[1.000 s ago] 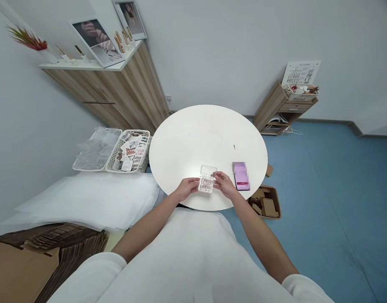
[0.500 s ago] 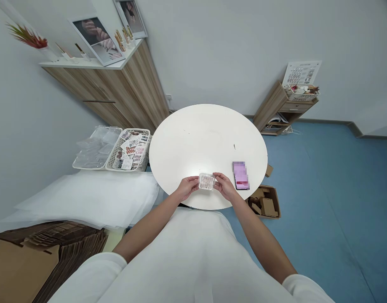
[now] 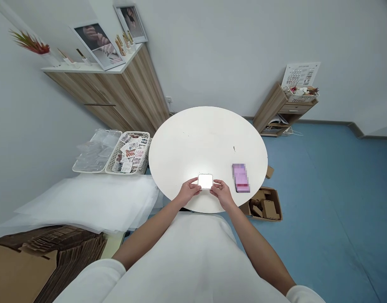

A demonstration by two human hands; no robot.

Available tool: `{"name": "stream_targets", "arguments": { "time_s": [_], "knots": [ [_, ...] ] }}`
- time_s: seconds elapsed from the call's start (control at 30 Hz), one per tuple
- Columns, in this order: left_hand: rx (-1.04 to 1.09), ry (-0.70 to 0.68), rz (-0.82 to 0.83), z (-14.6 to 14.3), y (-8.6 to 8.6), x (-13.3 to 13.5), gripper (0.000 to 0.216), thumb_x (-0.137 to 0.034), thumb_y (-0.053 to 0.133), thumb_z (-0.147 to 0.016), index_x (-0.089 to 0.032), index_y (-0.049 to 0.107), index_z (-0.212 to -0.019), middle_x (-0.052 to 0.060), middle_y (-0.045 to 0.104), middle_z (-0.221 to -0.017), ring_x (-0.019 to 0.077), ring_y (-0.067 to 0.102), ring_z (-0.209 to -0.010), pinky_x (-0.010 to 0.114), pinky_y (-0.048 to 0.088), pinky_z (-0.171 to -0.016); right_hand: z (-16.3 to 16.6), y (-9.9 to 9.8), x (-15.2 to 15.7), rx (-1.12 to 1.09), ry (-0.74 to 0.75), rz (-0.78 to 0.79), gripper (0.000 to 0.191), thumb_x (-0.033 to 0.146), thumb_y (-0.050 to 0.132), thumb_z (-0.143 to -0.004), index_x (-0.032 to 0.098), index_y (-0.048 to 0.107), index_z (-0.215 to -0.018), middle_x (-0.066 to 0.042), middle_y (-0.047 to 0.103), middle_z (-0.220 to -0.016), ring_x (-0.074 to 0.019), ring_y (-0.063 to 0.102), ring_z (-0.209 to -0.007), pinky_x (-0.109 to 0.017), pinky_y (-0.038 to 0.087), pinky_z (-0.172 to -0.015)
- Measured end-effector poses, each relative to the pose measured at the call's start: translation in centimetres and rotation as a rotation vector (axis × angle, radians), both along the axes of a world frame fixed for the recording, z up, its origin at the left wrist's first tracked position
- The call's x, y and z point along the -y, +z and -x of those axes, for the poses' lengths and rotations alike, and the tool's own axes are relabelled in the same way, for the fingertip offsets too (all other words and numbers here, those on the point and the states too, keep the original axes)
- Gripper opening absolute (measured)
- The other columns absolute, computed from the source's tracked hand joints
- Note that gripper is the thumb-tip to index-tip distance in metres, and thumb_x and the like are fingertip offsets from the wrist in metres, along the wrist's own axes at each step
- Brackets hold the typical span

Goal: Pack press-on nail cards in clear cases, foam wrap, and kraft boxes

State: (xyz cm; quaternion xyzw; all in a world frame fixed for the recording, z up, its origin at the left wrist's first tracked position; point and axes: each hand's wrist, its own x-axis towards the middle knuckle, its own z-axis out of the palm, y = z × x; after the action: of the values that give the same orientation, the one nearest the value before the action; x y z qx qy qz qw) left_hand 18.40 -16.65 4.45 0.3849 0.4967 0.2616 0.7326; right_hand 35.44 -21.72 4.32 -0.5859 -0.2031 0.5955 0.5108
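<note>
Two bare hands on one small rectangular plastic case with rounded corners (image 3: 205,181), over the near part of the round white table (image 3: 206,130); whether it touches the tabletop, cannot tell. Top face glared out white, contents unreadable. Left hand (image 3: 187,192): thumb at near left corner, fingers along the left side, narrow grip. Right hand (image 3: 222,194) mirrors it on the right. Dark-edged phone with purple, pixelated screen (image 3: 241,178) just beyond the right hand.

Handling, judged: light, stiff, smooth enough to slip; thin walls might crack if squeezed hard. Best hold: opposite short sides, fingertips low, top left free.
</note>
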Motion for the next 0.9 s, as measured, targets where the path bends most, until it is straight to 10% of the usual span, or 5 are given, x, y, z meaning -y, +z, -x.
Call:
{"name": "stream_targets", "arguments": {
  "time_s": [0.2,0.43,0.9],
  "knots": [
    [0.002,0.053,-0.04,-0.1,-0.5,0.2,0.067,-0.027,0.072,-0.063,-0.015,0.043,-0.122,0.005,0.067,-0.077,0.0165,0.063,-0.077,0.039,0.044,-0.086,0.0,-0.6,-0.3,0.001,0.018,0.009,0.041,0.028,0.069,-0.058,0.022,0.05,-0.094,-0.001,0.056,-0.081,-0.0138,0.059,-0.072,-0.037,0.051,-0.078],
    [0.009,0.026,-0.055,1.5,0.3,-0.3,0.074,-0.028,0.07,-0.065,-0.016,0.035,-0.128,0.005,0.067,-0.082,0.0163,0.062,-0.08,0.038,0.043,-0.087,-1.2,0.4,-1.3,0.402,0.375,-0.208,0.069,0.025,0.069,-0.057,0.031,0.04,-0.119,-0.006,0.039,-0.128,-0.02,0.055,-0.096,-0.04,0.044,-0.084],
    [-0.184,0.129,-0.132,5.8,-1.4,-0.5,0.049,-0.028,0.059,-0.072,-0.019,0.047,-0.119,0.007,0.06,-0.1,0.0174,0.055,-0.091,0.03,0.041,-0.083,5.0,-1.2,-3.9,0.589,0.566,-0.248,0.041,0.025,0.062,-0.064,0.029,0.053,-0.103,-0.003,0.036,-0.131,-0.0123,0.052,-0.074,-0.04,0.045,-0.082]
  ]
}}
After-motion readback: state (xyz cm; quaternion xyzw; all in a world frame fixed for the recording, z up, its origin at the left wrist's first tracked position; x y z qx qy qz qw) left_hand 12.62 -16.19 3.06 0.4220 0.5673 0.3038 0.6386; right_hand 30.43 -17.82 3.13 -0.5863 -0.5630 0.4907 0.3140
